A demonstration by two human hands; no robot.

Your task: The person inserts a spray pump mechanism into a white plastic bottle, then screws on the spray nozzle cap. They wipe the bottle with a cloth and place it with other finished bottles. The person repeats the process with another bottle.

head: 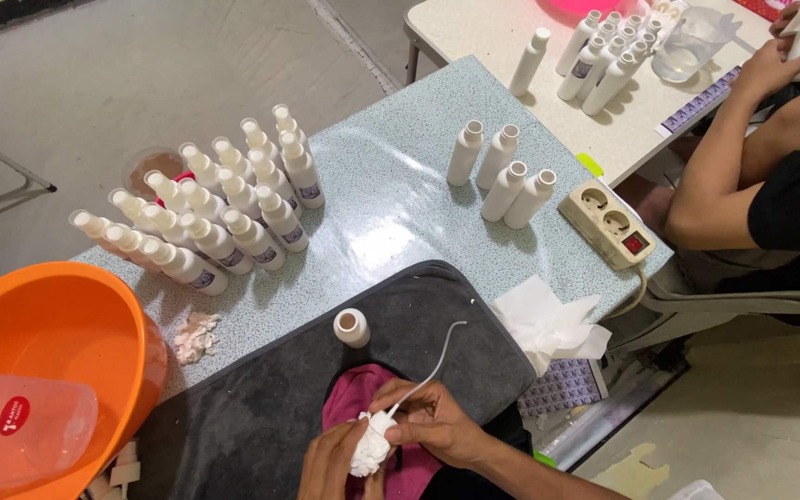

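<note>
— What are the hands doing?

— At six o'clock, both work on a white spray pump (377,428). The right hand (432,421) pinches its head, fingers closed on it, the thin tube (432,366) curving up toward one o'clock. The left hand (331,463) presses a wad of tissue (368,454) around its base.

— And around them?

— An uncapped bottle (352,327) stands on the dark mat (261,398) at eleven o'clock; capped bottles (210,213) cluster at ten; an orange basin (67,329) sits at nine.
</note>
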